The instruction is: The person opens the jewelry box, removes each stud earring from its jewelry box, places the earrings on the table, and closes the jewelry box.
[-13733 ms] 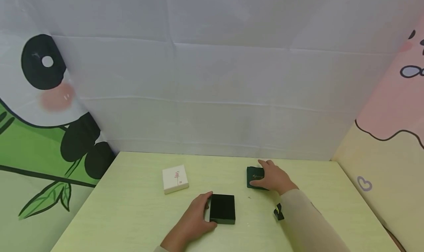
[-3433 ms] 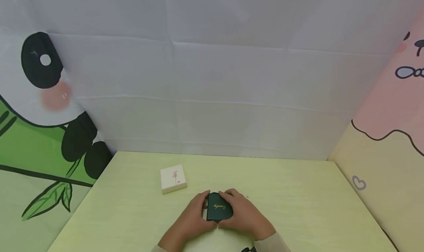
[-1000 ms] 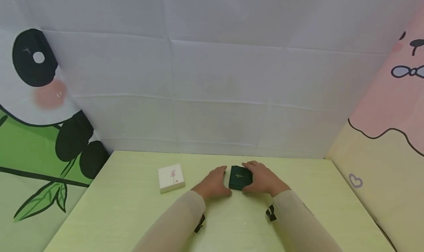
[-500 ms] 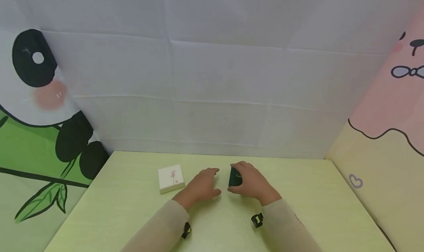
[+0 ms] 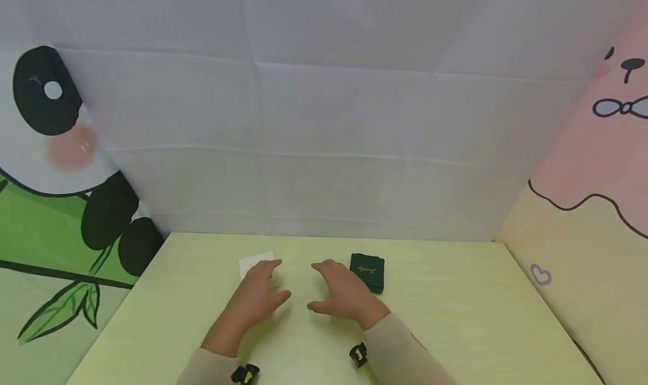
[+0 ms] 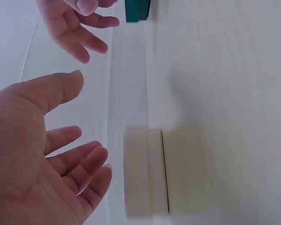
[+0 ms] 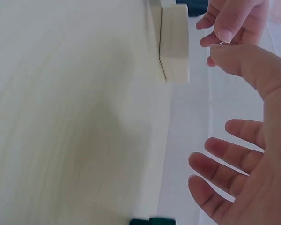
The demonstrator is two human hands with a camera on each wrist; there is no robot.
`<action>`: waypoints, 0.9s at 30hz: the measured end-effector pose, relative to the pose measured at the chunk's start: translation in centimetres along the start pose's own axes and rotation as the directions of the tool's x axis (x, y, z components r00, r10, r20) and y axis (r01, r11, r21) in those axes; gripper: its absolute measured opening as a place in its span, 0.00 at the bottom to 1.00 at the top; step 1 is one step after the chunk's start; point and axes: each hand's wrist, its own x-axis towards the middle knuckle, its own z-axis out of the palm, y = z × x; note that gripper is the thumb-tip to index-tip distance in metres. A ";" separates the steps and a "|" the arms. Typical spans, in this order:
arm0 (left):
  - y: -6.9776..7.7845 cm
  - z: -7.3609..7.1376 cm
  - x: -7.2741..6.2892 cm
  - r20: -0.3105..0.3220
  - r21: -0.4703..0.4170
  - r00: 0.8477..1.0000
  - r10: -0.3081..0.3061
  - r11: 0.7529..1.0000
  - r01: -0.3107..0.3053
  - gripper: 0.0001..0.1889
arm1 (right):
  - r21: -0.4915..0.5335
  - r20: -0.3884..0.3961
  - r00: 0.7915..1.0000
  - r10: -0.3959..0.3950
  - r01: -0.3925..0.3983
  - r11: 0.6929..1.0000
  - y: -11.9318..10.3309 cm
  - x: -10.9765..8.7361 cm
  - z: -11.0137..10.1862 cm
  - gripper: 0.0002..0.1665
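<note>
My left hand (image 5: 253, 299) hovers over the left part of the table, fingers and thumb apart, holding nothing. It hides much of the white box (image 5: 253, 261), which shows whole from the side as a pale box (image 6: 139, 173) in the left wrist view. To its right, my right hand (image 5: 348, 296) also has its fingers spread and holds nothing. Just behind it, the dark green box (image 5: 368, 269) with gold lettering lies flat; my hand overlaps its lower left corner in the head view. Only an edge of the green box (image 7: 154, 221) enters the right wrist view.
Both boxes rest on the pale yellow table (image 5: 455, 306), near its back edge. A white sheet (image 5: 324, 148) hangs behind it. Cartoon-printed panels stand at the left and right sides. Small black devices are strapped under both wrists.
Earlier, the green lid came down over the black box, and the covered box moved back. Over the last second, my right hand released it and both hands shifted left towards the white box.
</note>
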 end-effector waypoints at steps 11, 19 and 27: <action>-3.6 -3.3 -1.7 -0.070 0.017 0.989 -0.129 0.991 0.130 0.45 | 0.018 0.085 0.996 0.014 -0.016 1.000 -2.7 3.2 2.0 0.54; -6.1 -3.6 -0.5 0.020 0.007 0.977 -0.212 0.977 0.212 0.56 | 0.075 0.145 0.987 0.075 -0.086 0.993 -3.6 5.0 3.6 0.54; -8.2 -2.5 1.4 0.124 -0.041 0.972 -0.202 0.977 0.208 0.64 | 0.012 0.166 0.983 0.074 -0.077 0.997 -4.7 6.5 4.4 0.53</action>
